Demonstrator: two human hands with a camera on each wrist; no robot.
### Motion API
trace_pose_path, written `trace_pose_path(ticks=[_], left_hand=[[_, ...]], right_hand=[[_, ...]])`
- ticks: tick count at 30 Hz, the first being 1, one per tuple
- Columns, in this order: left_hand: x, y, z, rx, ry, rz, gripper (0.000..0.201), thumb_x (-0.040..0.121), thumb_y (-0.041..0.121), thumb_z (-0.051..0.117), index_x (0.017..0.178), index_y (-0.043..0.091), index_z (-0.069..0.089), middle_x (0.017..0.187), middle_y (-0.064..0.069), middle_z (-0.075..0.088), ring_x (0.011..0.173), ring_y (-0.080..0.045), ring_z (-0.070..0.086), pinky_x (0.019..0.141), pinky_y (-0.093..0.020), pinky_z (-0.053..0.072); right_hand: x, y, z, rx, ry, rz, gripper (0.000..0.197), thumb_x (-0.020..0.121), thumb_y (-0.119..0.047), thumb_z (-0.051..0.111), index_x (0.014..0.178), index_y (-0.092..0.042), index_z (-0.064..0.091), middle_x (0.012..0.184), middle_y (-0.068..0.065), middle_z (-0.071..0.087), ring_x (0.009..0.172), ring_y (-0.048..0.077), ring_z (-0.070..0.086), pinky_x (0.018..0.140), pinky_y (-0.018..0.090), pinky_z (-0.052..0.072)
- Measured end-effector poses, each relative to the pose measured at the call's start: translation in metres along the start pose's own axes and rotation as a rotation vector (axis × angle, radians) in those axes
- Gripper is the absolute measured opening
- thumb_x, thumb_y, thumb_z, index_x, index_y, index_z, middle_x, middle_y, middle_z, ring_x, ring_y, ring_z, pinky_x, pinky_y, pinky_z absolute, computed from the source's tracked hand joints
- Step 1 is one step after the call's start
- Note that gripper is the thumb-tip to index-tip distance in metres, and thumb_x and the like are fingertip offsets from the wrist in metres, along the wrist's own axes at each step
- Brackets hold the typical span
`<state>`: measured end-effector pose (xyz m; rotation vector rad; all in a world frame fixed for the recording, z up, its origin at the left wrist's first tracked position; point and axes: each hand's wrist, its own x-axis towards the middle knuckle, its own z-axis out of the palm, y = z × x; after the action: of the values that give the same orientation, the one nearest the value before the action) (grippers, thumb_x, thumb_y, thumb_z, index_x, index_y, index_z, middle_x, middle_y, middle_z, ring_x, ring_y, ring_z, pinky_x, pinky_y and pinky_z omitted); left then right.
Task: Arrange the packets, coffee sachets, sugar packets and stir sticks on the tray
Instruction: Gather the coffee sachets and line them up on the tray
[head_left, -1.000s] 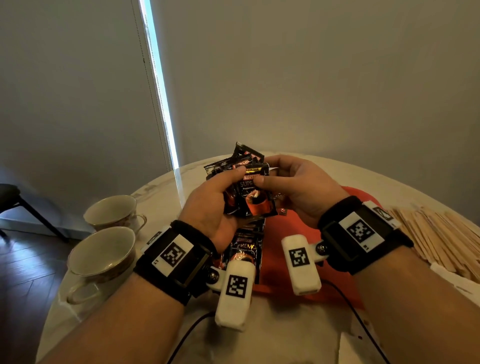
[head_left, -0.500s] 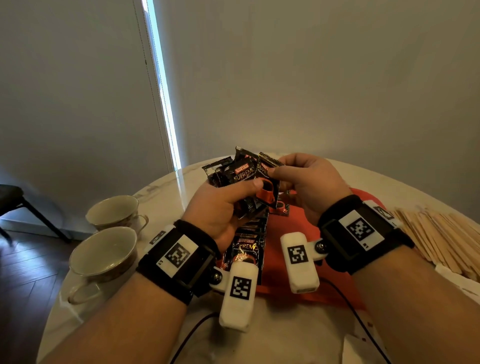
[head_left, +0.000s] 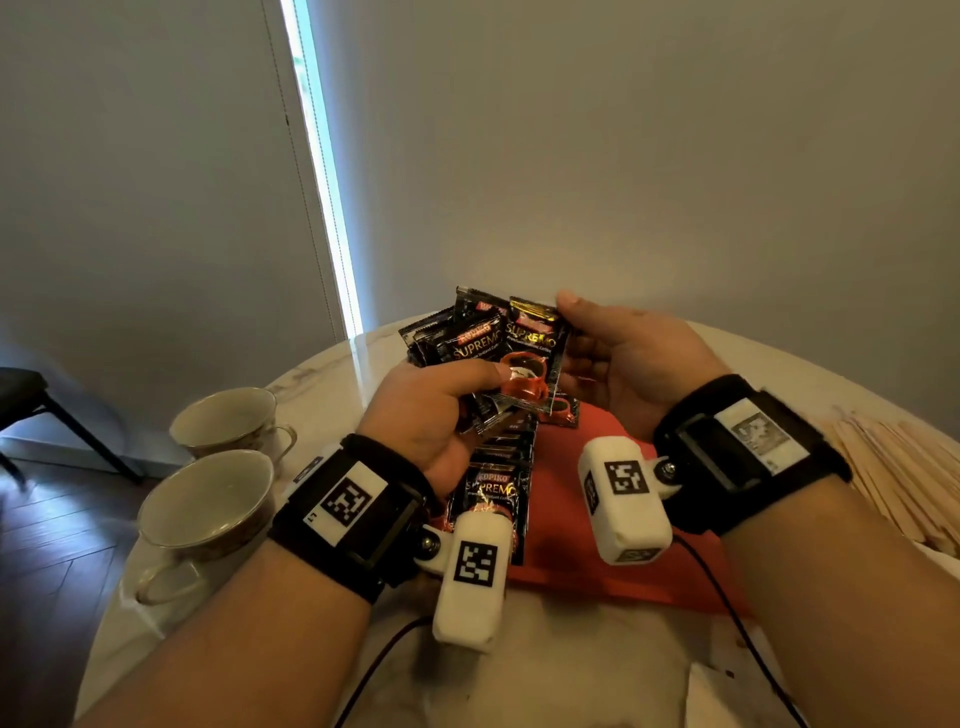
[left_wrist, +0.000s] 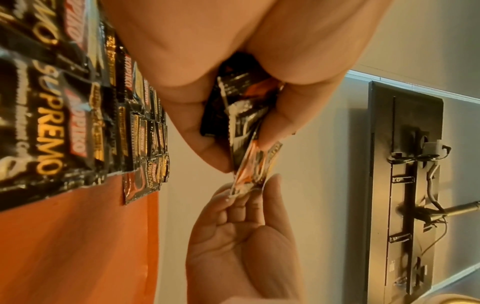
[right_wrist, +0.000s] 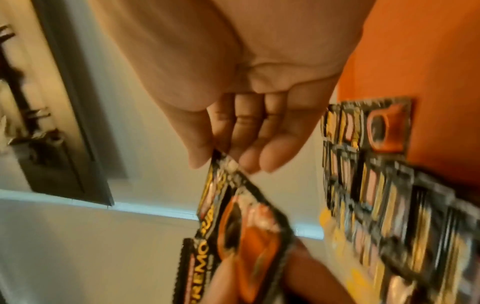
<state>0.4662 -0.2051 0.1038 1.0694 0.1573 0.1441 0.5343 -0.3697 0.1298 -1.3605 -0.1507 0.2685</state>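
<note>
Black top sachet (head_left: 530, 358) now lifted by right hand (head_left: 631, 364).

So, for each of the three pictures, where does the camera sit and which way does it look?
Head: worn on the head, looking forward and down at the left hand, right hand, coffee sachets and orange tray; both forearms show.
Left wrist: looks along the left palm to the gripped sachets; the right hand shows too.
Right wrist: looks along the right palm to the pinched sachet; blurred.
Shared: both wrist views show the sachet row on the tray.
</note>
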Motion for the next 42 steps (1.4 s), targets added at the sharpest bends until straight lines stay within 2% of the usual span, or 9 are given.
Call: trace_pose_path(ticks=[3, 7, 12, 16, 21, 25, 29, 38, 42], left_hand=[[0.004, -0.001, -0.003, -0.009, 0.073, -0.01, 0.026, 0.084, -0.002, 0.071, 0.109, -0.009, 0.07, 0.097, -0.022, 0.076, 0.076, -0.028, 0.076, 0.06, -0.036, 0.061], [0.007, -0.002, -0.003, -0.035, 0.114, -0.004, 0.024, 0.087, 0.003, 0.073, 0.109, -0.005, 0.071, 0.098, -0.019, 0.078, 0.083, -0.029, 0.077, 0.063, -0.036, 0.062], [0.008, -0.001, -0.003, -0.065, 0.111, 0.003, 0.007, 0.093, 0.004, 0.069, 0.1, 0.002, 0.069, 0.084, -0.014, 0.078, 0.078, -0.026, 0.077, 0.068, -0.037, 0.064], [0.009, -0.001, -0.004, -0.052, 0.109, 0.001, 0.006, 0.095, 0.004, 0.069, 0.101, 0.003, 0.068, 0.083, -0.014, 0.078, 0.085, -0.026, 0.077, 0.08, -0.04, 0.062], [0.009, -0.003, -0.004, -0.006, 0.087, -0.001, 0.008, 0.093, 0.004, 0.07, 0.101, 0.003, 0.068, 0.087, -0.016, 0.078, 0.084, -0.025, 0.077, 0.067, -0.034, 0.064], [0.009, -0.002, -0.006, 0.005, 0.083, 0.007, 0.005, 0.094, 0.004, 0.069, 0.099, 0.005, 0.069, 0.087, -0.015, 0.078, 0.085, -0.025, 0.077, 0.068, -0.034, 0.063], [0.01, -0.003, -0.009, 0.027, 0.084, 0.003, 0.006, 0.094, 0.005, 0.069, 0.1, 0.006, 0.069, 0.09, -0.015, 0.078, 0.084, -0.023, 0.076, 0.065, -0.032, 0.062], [0.013, -0.003, -0.009, 0.001, 0.089, -0.01, 0.018, 0.093, 0.003, 0.07, 0.11, 0.002, 0.069, 0.093, -0.017, 0.078, 0.077, -0.022, 0.077, 0.056, -0.03, 0.059], [0.014, -0.004, -0.009, 0.01, 0.11, -0.03, 0.018, 0.092, 0.0, 0.07, 0.109, 0.001, 0.068, 0.088, -0.014, 0.079, 0.084, -0.025, 0.078, 0.062, -0.034, 0.061]], right_hand=[[-0.005, -0.003, 0.001, -0.116, -0.124, 0.032, 0.023, 0.088, -0.012, 0.075, 0.108, -0.004, 0.07, 0.089, 0.011, 0.074, 0.066, 0.016, 0.068, 0.064, 0.032, 0.058], [-0.005, 0.001, 0.002, -0.135, -0.104, 0.044, 0.023, 0.084, 0.01, 0.07, 0.1, -0.005, 0.067, 0.09, 0.016, 0.071, 0.068, 0.022, 0.069, 0.061, 0.032, 0.061], [0.007, 0.006, -0.014, -0.004, 0.095, 0.026, 0.02, 0.088, 0.008, 0.064, 0.105, -0.003, 0.068, 0.083, 0.012, 0.073, 0.064, 0.018, 0.067, 0.055, 0.027, 0.057], [0.023, 0.024, -0.043, -0.058, 0.325, 0.224, 0.009, 0.09, 0.006, 0.06, 0.092, -0.002, 0.063, 0.065, 0.008, 0.066, 0.052, 0.016, 0.059, 0.044, 0.024, 0.051], [0.03, 0.037, -0.053, -0.309, 0.282, 0.326, 0.01, 0.087, 0.012, 0.063, 0.089, 0.003, 0.065, 0.074, 0.013, 0.062, 0.063, 0.02, 0.06, 0.058, 0.03, 0.054], [0.034, 0.035, -0.045, -0.415, 0.247, 0.338, 0.007, 0.086, 0.011, 0.067, 0.09, 0.006, 0.069, 0.076, 0.015, 0.067, 0.062, 0.02, 0.064, 0.051, 0.027, 0.055], [0.035, 0.032, -0.041, -0.489, 0.243, 0.352, 0.006, 0.082, 0.008, 0.074, 0.083, 0.004, 0.07, 0.075, 0.016, 0.071, 0.065, 0.022, 0.068, 0.06, 0.031, 0.056], [0.032, 0.031, -0.034, -0.52, 0.237, 0.411, 0.006, 0.086, 0.003, 0.074, 0.09, 0.005, 0.07, 0.076, 0.015, 0.07, 0.064, 0.019, 0.066, 0.041, 0.021, 0.053], [0.03, 0.03, -0.035, -0.491, 0.236, 0.399, 0.009, 0.086, 0.003, 0.074, 0.094, 0.007, 0.071, 0.079, 0.016, 0.071, 0.067, 0.02, 0.068, 0.047, 0.025, 0.055]])
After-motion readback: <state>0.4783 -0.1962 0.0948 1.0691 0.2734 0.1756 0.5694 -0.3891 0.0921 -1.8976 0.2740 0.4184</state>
